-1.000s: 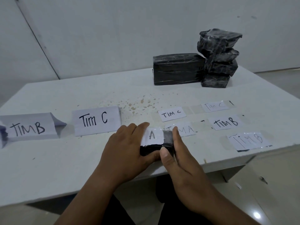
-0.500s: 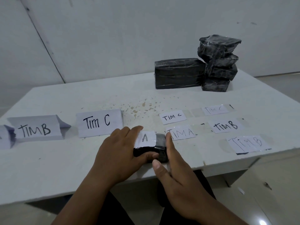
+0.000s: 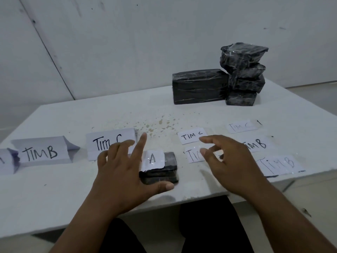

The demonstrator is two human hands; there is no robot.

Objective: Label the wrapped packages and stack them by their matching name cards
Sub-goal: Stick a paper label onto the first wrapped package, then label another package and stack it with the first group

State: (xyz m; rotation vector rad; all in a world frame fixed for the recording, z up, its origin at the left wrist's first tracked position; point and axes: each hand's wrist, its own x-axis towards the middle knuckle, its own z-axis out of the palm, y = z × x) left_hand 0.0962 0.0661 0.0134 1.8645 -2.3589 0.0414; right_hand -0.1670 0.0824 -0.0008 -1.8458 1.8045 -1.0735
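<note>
Hovering spread-fingered, the left hand [image 3: 120,172] and right hand [image 3: 231,165] are flanking the labelled package [image 3: 160,170], holding nothing, probably checking its sticker.

Both forearms bare, no sleeves, watch or rings; left hand [image 3: 120,172], right hand [image 3: 235,165]. Dark trousers below table edge.

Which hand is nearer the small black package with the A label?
Left. The left hand sits right beside the package, thumb along its front edge, fingers spread. The right hand is off to the package's right, over the loose labels, clear of it.
</note>
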